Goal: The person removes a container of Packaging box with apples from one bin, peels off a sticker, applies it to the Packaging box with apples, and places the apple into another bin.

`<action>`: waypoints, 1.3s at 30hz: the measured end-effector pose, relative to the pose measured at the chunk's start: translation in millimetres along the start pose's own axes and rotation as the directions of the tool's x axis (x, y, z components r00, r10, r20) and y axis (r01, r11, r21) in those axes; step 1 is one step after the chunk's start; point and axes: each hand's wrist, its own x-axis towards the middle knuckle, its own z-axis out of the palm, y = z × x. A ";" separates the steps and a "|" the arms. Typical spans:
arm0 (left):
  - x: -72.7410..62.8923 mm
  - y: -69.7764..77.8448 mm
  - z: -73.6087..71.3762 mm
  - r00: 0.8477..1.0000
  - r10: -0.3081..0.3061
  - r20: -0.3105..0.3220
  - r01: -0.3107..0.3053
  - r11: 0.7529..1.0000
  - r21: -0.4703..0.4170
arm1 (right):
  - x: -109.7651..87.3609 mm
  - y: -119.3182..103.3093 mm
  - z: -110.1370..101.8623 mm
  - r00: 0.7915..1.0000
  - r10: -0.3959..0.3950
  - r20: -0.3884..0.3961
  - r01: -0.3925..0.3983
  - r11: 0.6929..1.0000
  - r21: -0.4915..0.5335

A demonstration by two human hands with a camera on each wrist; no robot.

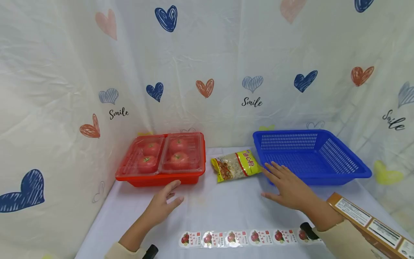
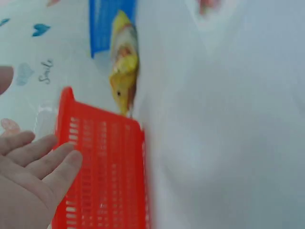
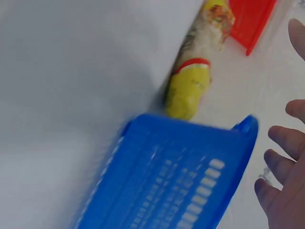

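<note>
My left hand point(image 1: 161, 205) hovers in front of a red basket point(image 1: 161, 180), thumb and fingers apart and holding nothing. Two clear plastic packs of tomatoes point(image 1: 179, 160) lie in that basket. In the left wrist view the fingers point(image 2: 66, 169) overlap the basket's slotted side. My right hand point(image 1: 289, 189), fingers spread, hovers before the blue basket point(image 1: 343, 176) and grips nothing. Its fingertips overlap the blue rim in the head view. Between the baskets lies a yellow and clear bag of dried food point(image 1: 237, 165), just left of my right fingertips.
A strip of fruit-printed stickers point(image 1: 236, 239) runs along the front of the white-covered table point(image 1: 213, 208). At the right edge an orange-brown carton point(image 1: 365, 223) with white labels lies beside and partly behind my right forearm. A heart-patterned curtain point(image 1: 200, 54) hangs behind the baskets.
</note>
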 end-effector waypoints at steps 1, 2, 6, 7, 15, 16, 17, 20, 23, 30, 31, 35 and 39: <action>2.9 1.0 0.9 1.000 -0.014 0.001 0.014 0.994 -0.111 | 8.7 -2.5 -3.5 1.000 0.018 0.016 -0.018 0.999 0.041; 5.8 2.3 1.1 1.000 -0.026 0.007 0.027 0.973 -0.228 | 17.6 -5.4 -7.2 0.999 0.033 0.031 -0.036 0.995 0.088; 13.1 7.6 -0.5 0.994 -0.089 0.063 0.109 0.815 -0.569 | 52.4 -19.9 -20.5 0.997 0.053 0.060 -0.065 0.974 0.218; 13.9 8.8 -1.2 0.992 -0.099 0.084 0.130 0.767 -0.629 | 61.1 -24.0 -23.3 0.997 0.047 0.066 -0.061 0.971 0.231; 10.8 11.1 -7.6 0.971 -0.212 0.115 0.193 0.398 -0.897 | 136.9 -48.7 -15.8 0.979 0.017 0.202 -0.079 0.949 0.306; 10.7 11.9 -9.5 0.969 -0.222 0.110 0.185 0.355 -0.916 | 146.6 -49.8 -11.5 0.976 0.018 0.217 -0.089 0.942 0.322; 10.8 13.2 -11.8 0.967 -0.231 0.108 0.178 0.308 -0.934 | 156.0 -51.0 -7.4 0.972 0.027 0.233 -0.106 0.936 0.335; 12.4 19.5 -20.2 0.963 -0.241 0.116 0.166 0.196 -0.966 | 181.4 -51.3 3.5 0.963 0.040 0.267 -0.142 0.916 0.375; 15.9 27.2 -29.5 0.962 -0.243 0.124 0.156 0.116 -0.981 | 205.2 -49.8 10.6 0.959 0.054 0.280 -0.167 0.903 0.397; 18.5 30.7 -40.3 0.958 -0.266 0.110 0.132 0.067 -0.989 | 255.8 -58.2 27.7 0.963 0.078 0.258 -0.203 0.839 0.504; 18.2 29.7 -40.3 0.958 -0.266 0.109 0.132 0.070 -0.989 | 261.2 -60.5 31.1 0.962 0.088 0.257 -0.215 0.826 0.522; 18.0 25.2 -38.5 0.959 -0.266 0.101 0.127 0.081 -0.989 | 277.2 -69.0 41.9 0.956 0.146 0.254 -0.270 0.773 0.574; 20.4 22.2 -35.1 0.957 -0.278 0.083 0.106 0.067 -0.992 | 287.2 -74.6 49.6 0.954 0.176 0.243 -0.292 0.735 0.612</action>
